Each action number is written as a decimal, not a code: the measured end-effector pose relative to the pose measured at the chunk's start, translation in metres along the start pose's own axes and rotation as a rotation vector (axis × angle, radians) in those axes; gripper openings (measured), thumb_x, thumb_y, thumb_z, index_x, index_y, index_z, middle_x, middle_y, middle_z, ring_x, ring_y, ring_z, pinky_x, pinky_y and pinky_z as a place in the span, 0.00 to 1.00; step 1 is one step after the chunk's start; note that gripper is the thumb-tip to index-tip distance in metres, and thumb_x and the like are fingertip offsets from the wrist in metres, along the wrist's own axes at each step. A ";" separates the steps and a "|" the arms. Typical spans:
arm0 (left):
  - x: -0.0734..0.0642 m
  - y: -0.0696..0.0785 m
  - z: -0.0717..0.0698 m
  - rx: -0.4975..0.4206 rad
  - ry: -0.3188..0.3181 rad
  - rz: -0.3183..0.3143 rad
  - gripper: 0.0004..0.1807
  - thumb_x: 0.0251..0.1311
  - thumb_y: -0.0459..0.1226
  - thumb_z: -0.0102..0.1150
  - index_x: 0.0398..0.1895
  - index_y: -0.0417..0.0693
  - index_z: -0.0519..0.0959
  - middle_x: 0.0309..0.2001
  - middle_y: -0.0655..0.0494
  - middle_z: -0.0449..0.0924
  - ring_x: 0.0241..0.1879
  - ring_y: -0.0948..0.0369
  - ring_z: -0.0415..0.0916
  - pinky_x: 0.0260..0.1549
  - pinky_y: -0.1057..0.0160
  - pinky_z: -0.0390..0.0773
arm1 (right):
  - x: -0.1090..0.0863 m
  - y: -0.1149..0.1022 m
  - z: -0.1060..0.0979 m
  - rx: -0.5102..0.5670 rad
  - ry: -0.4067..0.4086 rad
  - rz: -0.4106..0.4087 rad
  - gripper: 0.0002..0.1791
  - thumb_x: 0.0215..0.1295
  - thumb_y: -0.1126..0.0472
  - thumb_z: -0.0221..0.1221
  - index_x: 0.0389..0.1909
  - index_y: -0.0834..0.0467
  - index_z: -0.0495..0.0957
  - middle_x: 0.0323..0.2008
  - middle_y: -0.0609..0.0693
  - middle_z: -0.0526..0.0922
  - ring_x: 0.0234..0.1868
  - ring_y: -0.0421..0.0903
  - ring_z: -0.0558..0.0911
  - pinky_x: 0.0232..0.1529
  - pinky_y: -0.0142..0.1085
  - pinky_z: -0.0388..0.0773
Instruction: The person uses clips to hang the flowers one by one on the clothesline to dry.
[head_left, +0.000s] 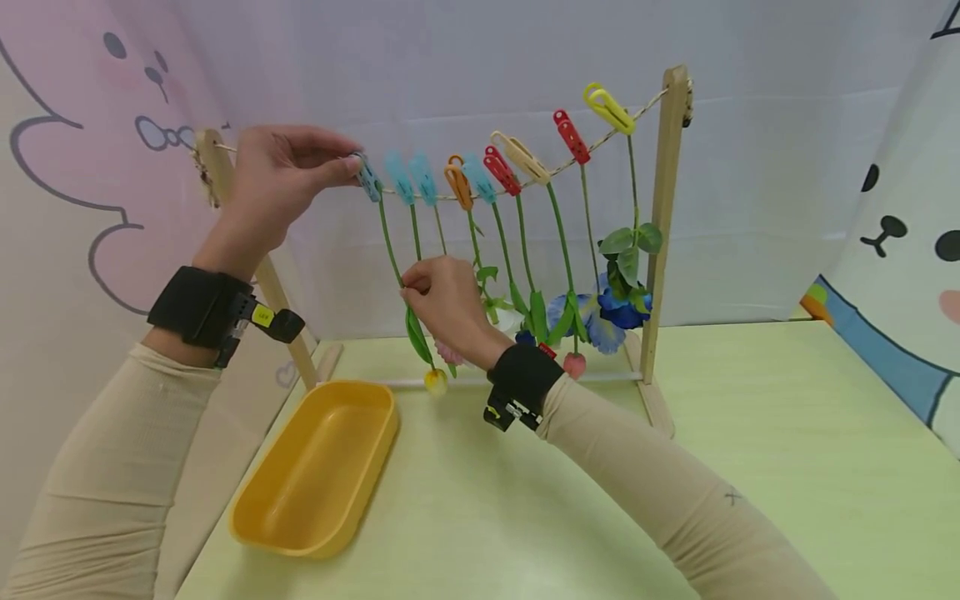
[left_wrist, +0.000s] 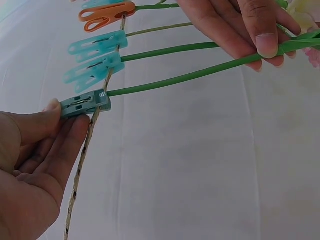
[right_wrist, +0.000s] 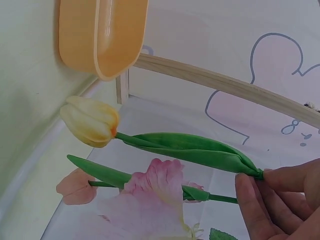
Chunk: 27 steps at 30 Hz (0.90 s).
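Observation:
My left hand pinches a grey-blue clothespin between thumb and fingers. That clothespin sits on the twisted rope, its jaws at the stem end of a yellow artificial tulip. Lower down, my right hand pinches the tulip's green stem just above its leaf, and the flower hangs head down. Beside it on the rope, light-blue clothespins, an orange clothespin and red clothespins hold other hanging flowers.
A wooden post stands at each end of the rope. The yellow tray rests on the table at front left. Blue flowers hang at the right end, under a yellow clothespin. A white curtain hangs behind.

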<state>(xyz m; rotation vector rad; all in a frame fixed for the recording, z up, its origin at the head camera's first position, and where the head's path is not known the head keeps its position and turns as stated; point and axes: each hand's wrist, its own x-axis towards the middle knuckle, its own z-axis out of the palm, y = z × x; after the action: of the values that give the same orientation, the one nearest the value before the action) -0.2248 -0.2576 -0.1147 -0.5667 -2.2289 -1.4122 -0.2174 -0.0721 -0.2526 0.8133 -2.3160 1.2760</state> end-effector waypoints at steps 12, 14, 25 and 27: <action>-0.002 0.001 -0.002 0.002 -0.025 -0.031 0.20 0.55 0.35 0.68 0.50 0.34 0.83 0.39 0.54 0.87 0.35 0.61 0.85 0.47 0.71 0.81 | 0.000 -0.001 -0.002 0.005 -0.015 0.019 0.06 0.62 0.64 0.65 0.39 0.60 0.87 0.32 0.51 0.88 0.32 0.41 0.84 0.34 0.31 0.82; -0.003 0.001 -0.002 0.001 -0.031 -0.025 0.19 0.55 0.35 0.68 0.50 0.35 0.83 0.40 0.54 0.87 0.35 0.61 0.85 0.48 0.70 0.80 | 0.000 -0.002 -0.002 -0.005 -0.017 0.015 0.07 0.62 0.64 0.64 0.39 0.60 0.87 0.33 0.51 0.88 0.32 0.41 0.84 0.34 0.31 0.82; -0.014 0.001 0.006 0.128 0.050 0.040 0.18 0.59 0.35 0.66 0.53 0.40 0.82 0.46 0.53 0.85 0.41 0.65 0.83 0.46 0.74 0.80 | -0.004 0.001 -0.009 -0.025 -0.038 -0.018 0.10 0.65 0.67 0.60 0.44 0.62 0.86 0.37 0.53 0.88 0.36 0.42 0.85 0.39 0.32 0.83; -0.019 0.001 0.009 0.189 0.102 0.066 0.18 0.60 0.36 0.66 0.54 0.42 0.82 0.49 0.51 0.84 0.43 0.66 0.82 0.47 0.74 0.80 | -0.006 0.001 -0.013 -0.037 -0.035 -0.040 0.10 0.65 0.67 0.59 0.44 0.63 0.86 0.38 0.53 0.88 0.37 0.43 0.86 0.40 0.33 0.83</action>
<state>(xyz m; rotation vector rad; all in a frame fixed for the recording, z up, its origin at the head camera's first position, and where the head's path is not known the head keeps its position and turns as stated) -0.2100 -0.2505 -0.1277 -0.4880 -2.2104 -1.1559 -0.2128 -0.0588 -0.2498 0.8721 -2.3311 1.2072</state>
